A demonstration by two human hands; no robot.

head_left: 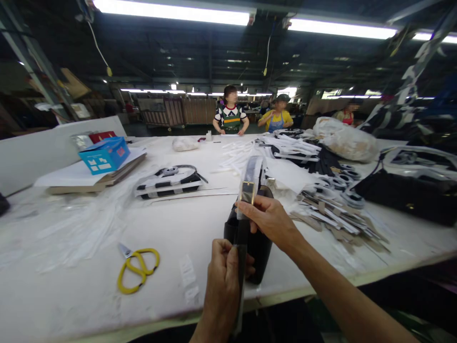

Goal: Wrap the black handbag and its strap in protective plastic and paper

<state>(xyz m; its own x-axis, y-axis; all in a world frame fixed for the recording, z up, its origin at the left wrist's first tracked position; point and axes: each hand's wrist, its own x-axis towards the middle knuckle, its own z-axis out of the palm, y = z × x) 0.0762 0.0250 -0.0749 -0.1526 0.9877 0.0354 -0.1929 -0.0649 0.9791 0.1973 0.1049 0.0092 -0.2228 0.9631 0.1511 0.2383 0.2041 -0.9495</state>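
A black bag (257,247) stands on the white table (178,224) near its front edge. My right hand (269,219) pinches the bag's strap (252,174) just below its gold buckle (247,192), and the strap's plastic-wrapped end sticks upward. My left hand (223,274) is closed on the lower part of the same black strap, in front of the bag.
Yellow-handled scissors (137,269) lie to the left. A blue box (104,155) sits on boards at far left. Striped straps (167,183), paper tags (335,216), black bags (407,195) and a plastic sack (346,140) cover the table. People stand at the far side.
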